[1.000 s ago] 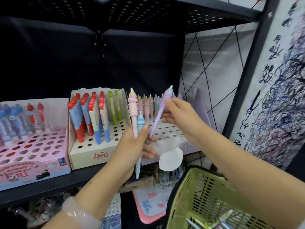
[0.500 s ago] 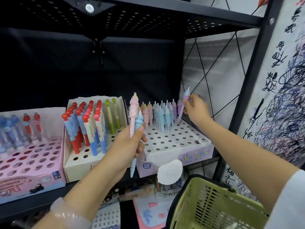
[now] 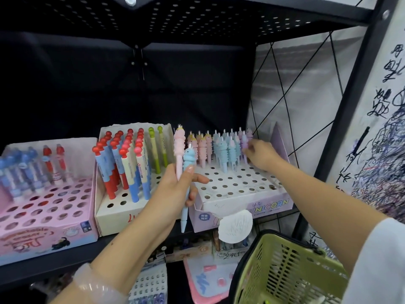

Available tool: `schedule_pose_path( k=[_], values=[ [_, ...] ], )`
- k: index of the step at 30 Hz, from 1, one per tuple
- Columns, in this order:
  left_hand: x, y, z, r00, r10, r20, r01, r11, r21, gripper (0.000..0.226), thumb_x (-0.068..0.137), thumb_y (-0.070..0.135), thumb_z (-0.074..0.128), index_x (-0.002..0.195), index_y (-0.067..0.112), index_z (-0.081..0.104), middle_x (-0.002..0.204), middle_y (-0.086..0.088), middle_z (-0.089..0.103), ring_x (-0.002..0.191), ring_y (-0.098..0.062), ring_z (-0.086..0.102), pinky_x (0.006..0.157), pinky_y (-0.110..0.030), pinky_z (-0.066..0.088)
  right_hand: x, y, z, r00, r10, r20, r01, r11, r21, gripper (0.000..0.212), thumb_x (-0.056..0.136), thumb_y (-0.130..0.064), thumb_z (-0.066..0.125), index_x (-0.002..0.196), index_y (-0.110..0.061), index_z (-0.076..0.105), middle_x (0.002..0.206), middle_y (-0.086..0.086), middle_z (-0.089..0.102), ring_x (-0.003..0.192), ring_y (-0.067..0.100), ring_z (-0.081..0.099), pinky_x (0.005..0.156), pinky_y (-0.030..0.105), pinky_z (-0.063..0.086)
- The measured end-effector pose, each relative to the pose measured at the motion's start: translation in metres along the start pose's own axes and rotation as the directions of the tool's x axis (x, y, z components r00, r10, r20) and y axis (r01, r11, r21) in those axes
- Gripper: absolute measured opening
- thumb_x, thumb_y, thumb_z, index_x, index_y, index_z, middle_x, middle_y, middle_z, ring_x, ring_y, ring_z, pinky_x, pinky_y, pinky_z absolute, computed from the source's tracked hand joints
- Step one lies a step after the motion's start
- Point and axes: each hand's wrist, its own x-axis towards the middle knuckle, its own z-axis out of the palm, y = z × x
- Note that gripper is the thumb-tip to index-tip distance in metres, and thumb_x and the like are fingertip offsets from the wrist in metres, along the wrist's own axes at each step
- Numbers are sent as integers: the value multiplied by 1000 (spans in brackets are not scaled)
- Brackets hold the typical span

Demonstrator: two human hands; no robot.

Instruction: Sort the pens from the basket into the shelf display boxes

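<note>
My left hand (image 3: 175,189) grips two unicorn pens upright in front of the shelf: a pink pen (image 3: 179,148) and a blue pen (image 3: 187,170). My right hand (image 3: 259,154) reaches to the back right of the purple unicorn display box (image 3: 241,194) and pinches a purple pen (image 3: 244,145) standing in a hole beside other purple ones. Rows of pink, blue and purple unicorn pens fill the box's back rows. The green basket (image 3: 285,270) hangs at the lower right.
A cream box (image 3: 114,216) with red, blue and green pens stands left of the unicorn box. A pink box (image 3: 43,220) with blue and red pens is at the far left. A black perforated shelf (image 3: 197,16) hangs overhead. More stationery lies on the shelf below.
My right hand carried the purple pen from near my left hand to the back right of the unicorn box and lowered it into the purple row. My left hand stayed put.
</note>
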Motion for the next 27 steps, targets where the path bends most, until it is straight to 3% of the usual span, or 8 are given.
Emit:
schedule_pose_path(
  k=[4,7,10,13,17,19,23,27],
  values=[
    [-2,-1,-2,1000,17,12,-17,1000,-20,12,98,27,36,104,26,46,77,4,68,46,-4,41,45,-19,36,-9,-3,4,995,53,-87,-53,999,10,24,95,-19,48,108,-2,59,101,18,64,95,34,60,76,32,45],
    [-2,-2,0,1000,19,13,-19,1000,-14,12,99,26,36,103,24,46,73,6,68,46,-3,41,44,-17,36,-23,-24,-9,945,98,-312,-18,969,248,14,93,-18,50,98,-10,60,87,2,63,82,23,60,63,24,41],
    [-3,-4,3,1000,25,18,-25,1000,-12,13,99,25,36,103,20,47,72,5,68,45,-3,42,43,-17,37,-60,-62,-15,994,-80,-78,110,804,584,14,93,-28,53,84,-22,63,78,-10,61,67,4,58,51,14,46],
    [-5,-6,6,999,33,22,-32,999,-43,18,99,26,36,106,16,49,71,3,66,45,-5,43,44,-19,38,-95,-90,-12,932,-283,226,44,708,705,23,92,-36,54,75,-27,66,70,-13,63,67,0,60,61,14,51],
    [-10,-6,6,999,44,30,-42,998,-50,21,100,25,35,109,19,53,70,3,66,49,-6,47,47,-20,44,-110,-99,-8,911,-322,257,54,711,701,27,92,-29,56,67,-20,60,57,-3,50,55,7,47,63,20,43],
    [-12,-4,4,999,26,31,-25,999,-45,21,100,26,35,109,22,54,74,3,68,53,-7,54,52,-21,49,-109,-100,-10,934,-289,212,52,695,718,22,94,-28,53,75,-23,62,67,-6,60,59,2,56,64,15,47],
    [-16,-3,-3,1000,-9,24,9,1000,10,16,99,18,39,100,18,55,75,2,65,51,-7,54,48,-20,47,-83,-89,-32,996,-65,54,-15,492,870,22,100,-26,41,91,-14,57,86,0,67,73,9,68,69,21,57],
    [-18,-4,-8,1000,-29,8,29,999,35,17,98,12,40,85,14,50,53,6,48,37,-5,31,35,-16,27,-53,-57,-53,970,101,-222,90,700,709,15,100,-24,40,98,-11,48,92,10,65,73,19,67,70,30,58]
  ],
)
